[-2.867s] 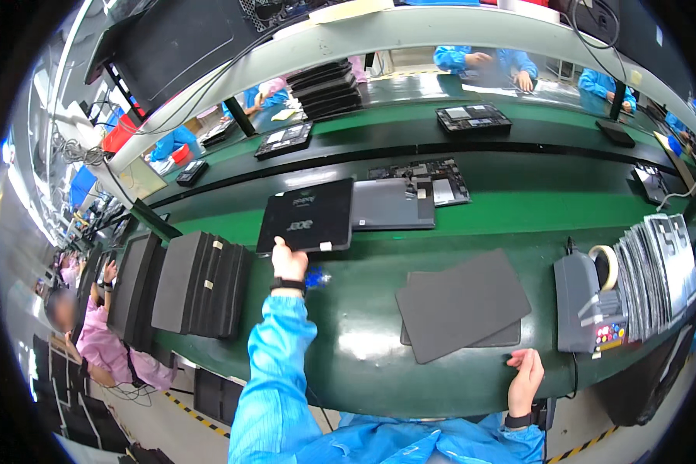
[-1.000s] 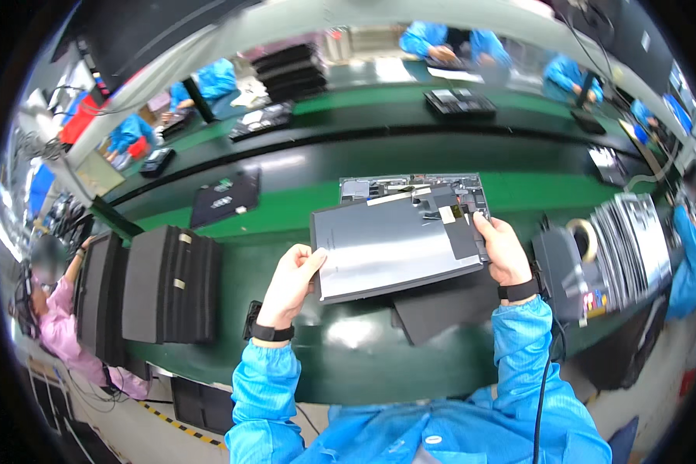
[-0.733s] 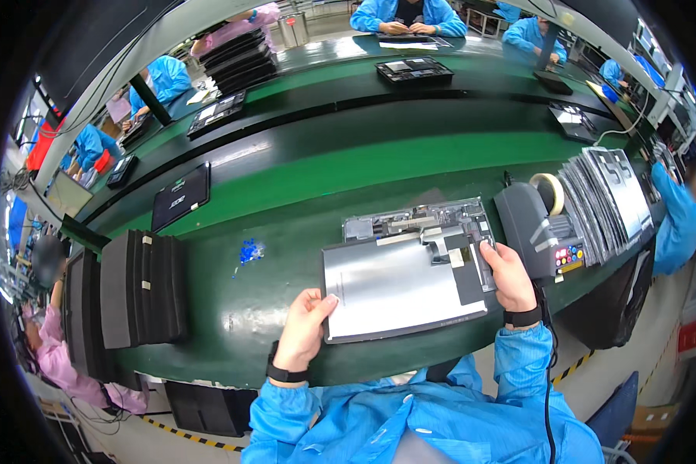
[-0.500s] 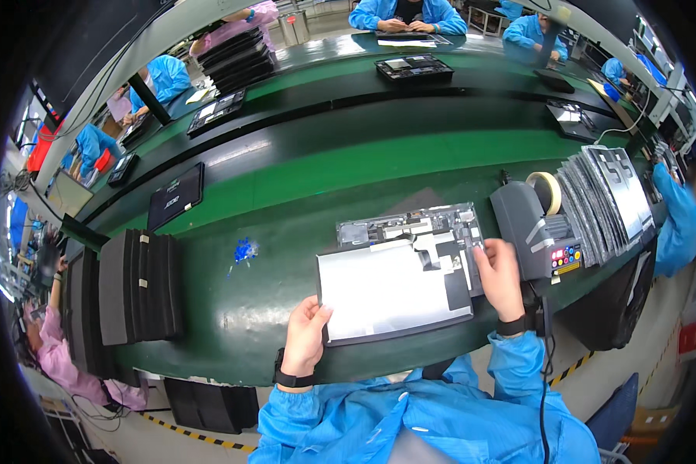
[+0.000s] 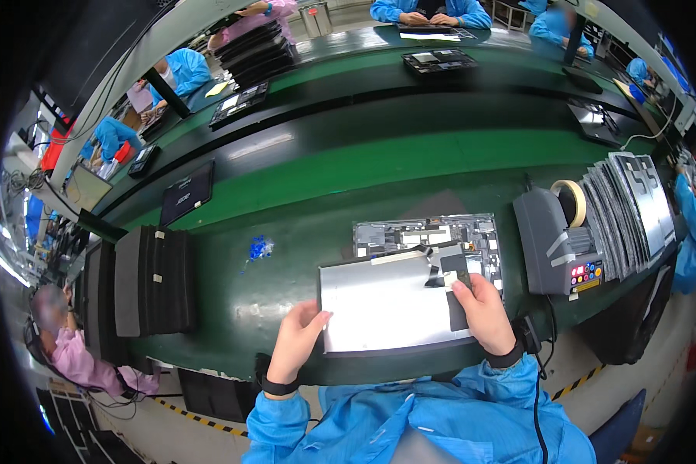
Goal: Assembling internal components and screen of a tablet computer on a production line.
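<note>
A silver-backed laptop display panel [image 5: 387, 309], with a black strip and a dark ribbon cable at its right end, is held between my hands near the front edge of the table. My left hand [image 5: 292, 344] pinches its left edge, thumb on top. At the right end, my right hand [image 5: 489, 321] has its thumb on the upper corner beside the cable, fingers hidden underneath. Behind the panel and partly covered by it lies an opened laptop base [image 5: 482, 230] with circuit boards showing.
A grey tape dispenser [image 5: 545, 240] with a cream tape roll [image 5: 571, 203] stands right, beside upright silver panels [image 5: 642, 205] in grey sleeves. Left are black foam slabs [image 5: 139, 282] and small blue pieces [image 5: 260, 248]. A closed dark laptop [image 5: 187, 193] lies beyond. Co-workers sit across the line.
My right hand has come down and left from the laptop base's side onto the panel's right end. The panel sits slightly lower, covering less of the base. The whole view has shifted a little.
</note>
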### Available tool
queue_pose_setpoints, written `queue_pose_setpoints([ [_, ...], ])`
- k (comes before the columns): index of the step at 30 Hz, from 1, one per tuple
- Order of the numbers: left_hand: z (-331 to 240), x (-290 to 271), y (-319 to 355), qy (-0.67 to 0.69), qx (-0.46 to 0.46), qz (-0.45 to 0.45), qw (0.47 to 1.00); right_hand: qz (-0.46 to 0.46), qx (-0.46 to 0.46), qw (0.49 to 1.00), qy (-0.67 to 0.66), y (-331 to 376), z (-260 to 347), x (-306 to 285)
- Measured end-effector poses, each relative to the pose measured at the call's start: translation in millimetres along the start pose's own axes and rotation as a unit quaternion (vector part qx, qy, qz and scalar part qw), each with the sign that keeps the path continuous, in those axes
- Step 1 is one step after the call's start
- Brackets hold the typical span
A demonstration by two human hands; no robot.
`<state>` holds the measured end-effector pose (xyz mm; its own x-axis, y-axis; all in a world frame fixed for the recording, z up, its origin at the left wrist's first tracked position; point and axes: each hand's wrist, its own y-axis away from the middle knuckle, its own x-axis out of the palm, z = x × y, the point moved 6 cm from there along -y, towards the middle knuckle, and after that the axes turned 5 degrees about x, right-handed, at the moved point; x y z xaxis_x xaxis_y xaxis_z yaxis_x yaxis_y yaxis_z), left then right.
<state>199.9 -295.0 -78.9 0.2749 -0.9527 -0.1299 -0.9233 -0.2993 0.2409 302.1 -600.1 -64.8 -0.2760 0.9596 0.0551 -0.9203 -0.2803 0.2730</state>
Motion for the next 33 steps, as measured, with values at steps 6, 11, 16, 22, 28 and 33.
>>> queue_pose_setpoints([
  [6,-107,43,-48,-0.371,0.334,0.057,0.865,0.009,0.014,1.0,-0.014,1,-7,-1],
  [11,-89,55,-100,-0.374,0.206,0.228,0.875,0.013,-0.009,0.999,-0.045,1,-8,2],
  [16,-79,58,-109,-0.372,0.051,0.309,0.874,0.041,0.0,0.998,-0.055,1,-8,-1],
  [22,-80,62,-104,-0.385,-0.014,0.304,0.871,0.051,0.003,0.996,-0.076,0,-5,-1],
  [28,-78,59,-97,-0.292,0.022,0.271,0.917,0.047,-0.002,0.994,-0.104,-1,-7,-2],
  [33,-76,57,-93,-0.252,-0.038,0.265,0.93,0.052,-0.001,0.994,-0.1,1,0,1],
])
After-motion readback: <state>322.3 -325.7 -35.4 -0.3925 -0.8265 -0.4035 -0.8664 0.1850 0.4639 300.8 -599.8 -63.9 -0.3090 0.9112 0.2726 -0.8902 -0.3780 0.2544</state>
